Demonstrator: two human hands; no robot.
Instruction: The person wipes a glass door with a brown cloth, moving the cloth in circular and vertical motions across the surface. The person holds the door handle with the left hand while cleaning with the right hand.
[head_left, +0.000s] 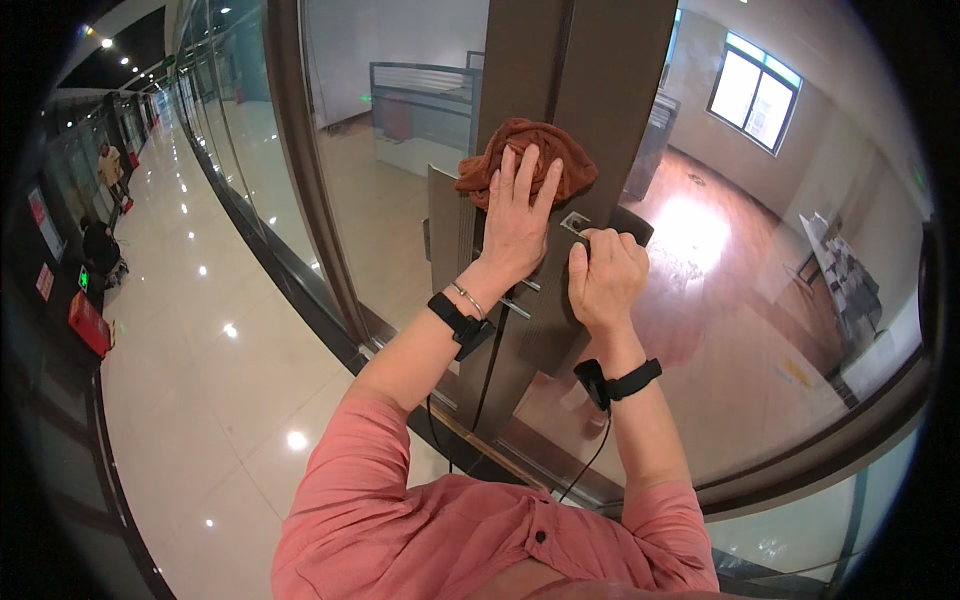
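Observation:
My left hand (517, 217) presses a crumpled reddish-brown cloth (536, 161) against the dark brown frame (600, 82) of a glass door, its fingers spread over the folds. Just below and to the right, my right hand (609, 274) is curled around a door handle, mostly hidden by the fingers. A metal fitting (575, 223) shows above its thumb. Behind my left wrist, short metal bars (516, 307) stick out from the door.
Glass panels (225, 90) line a shiny tiled corridor (202, 360) on the left. Farther along are a standing person (110, 169), a crouching person (100, 244) and a red box (90, 324). Beyond the glass, a room has a partition (424, 116) and a window (754, 94).

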